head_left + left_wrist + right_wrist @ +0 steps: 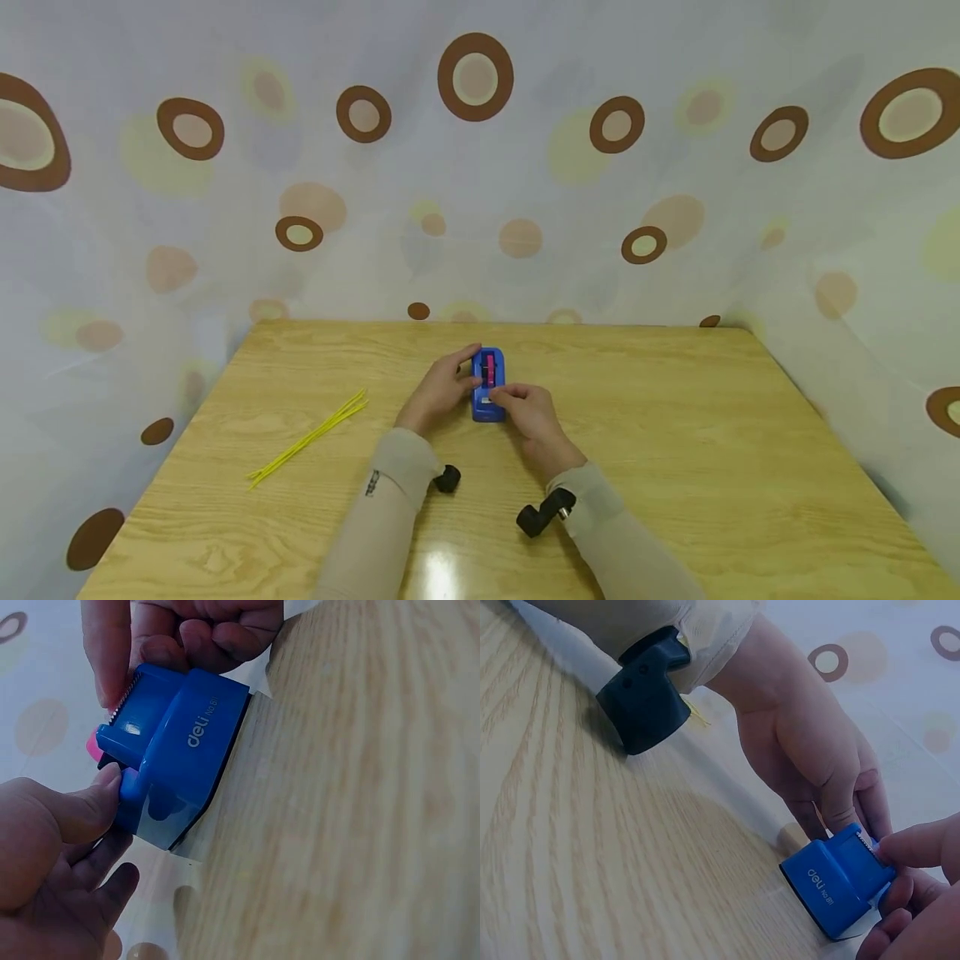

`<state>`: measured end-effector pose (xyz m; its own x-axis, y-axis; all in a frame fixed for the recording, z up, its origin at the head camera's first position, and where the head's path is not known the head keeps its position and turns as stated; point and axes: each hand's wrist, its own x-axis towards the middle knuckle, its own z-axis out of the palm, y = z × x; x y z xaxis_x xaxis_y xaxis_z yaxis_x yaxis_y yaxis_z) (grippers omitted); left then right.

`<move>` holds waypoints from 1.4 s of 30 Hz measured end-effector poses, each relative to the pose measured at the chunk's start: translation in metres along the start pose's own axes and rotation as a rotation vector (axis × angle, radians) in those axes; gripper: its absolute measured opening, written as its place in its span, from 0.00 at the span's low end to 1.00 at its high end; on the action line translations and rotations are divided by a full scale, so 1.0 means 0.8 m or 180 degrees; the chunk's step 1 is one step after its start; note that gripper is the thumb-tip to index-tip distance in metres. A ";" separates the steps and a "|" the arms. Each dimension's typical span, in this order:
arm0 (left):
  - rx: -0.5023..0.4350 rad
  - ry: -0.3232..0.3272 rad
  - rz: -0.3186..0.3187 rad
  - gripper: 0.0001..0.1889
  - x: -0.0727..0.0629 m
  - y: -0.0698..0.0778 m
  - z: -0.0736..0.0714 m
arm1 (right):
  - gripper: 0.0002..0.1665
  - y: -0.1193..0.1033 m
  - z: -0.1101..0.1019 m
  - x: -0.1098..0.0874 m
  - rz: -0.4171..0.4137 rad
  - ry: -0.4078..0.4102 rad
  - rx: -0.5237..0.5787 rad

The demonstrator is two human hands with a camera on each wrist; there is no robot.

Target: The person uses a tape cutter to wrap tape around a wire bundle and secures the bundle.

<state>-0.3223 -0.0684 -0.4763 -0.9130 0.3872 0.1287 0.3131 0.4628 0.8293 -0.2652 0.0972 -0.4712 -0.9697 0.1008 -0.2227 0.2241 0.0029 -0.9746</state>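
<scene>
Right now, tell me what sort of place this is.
Probably an indoor tabletop workspace, perhaps arranged for recording: a wooden table, a circle-patterned backdrop behind it, and a blue tape dispenser.

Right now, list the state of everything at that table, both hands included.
Blue tape dispenser: upright on the table, opening facing up.
Pink part: seated inside the dispenser.
Thin yellow strips: lying in a loose bundle, untouched.
Left hand: holding the dispenser.
Right hand: at the dispenser's toothed cutter; whether it pinches anything is unclear.
</scene>
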 end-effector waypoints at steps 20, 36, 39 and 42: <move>-0.0049 -0.0054 -0.0045 0.31 0.004 -0.004 0.000 | 0.14 -0.006 0.001 -0.010 0.0133 0.0047 -0.0149; -0.0175 -0.0086 -0.0027 0.31 0.002 -0.003 0.001 | 0.10 -0.008 -0.001 -0.028 0.0076 0.0022 -0.0204; -0.0198 -0.0086 -0.0031 0.31 0.002 -0.004 0.000 | 0.10 -0.007 -0.001 -0.031 0.0066 0.0017 -0.0212; -0.0208 -0.0074 -0.0012 0.31 0.002 -0.004 0.000 | 0.11 -0.006 -0.001 -0.033 0.0045 0.0013 -0.0228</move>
<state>-0.3247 -0.0696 -0.4790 -0.9076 0.4043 0.1134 0.2913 0.4116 0.8636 -0.2404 0.0951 -0.4607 -0.9660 0.1054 -0.2363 0.2444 0.0727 -0.9669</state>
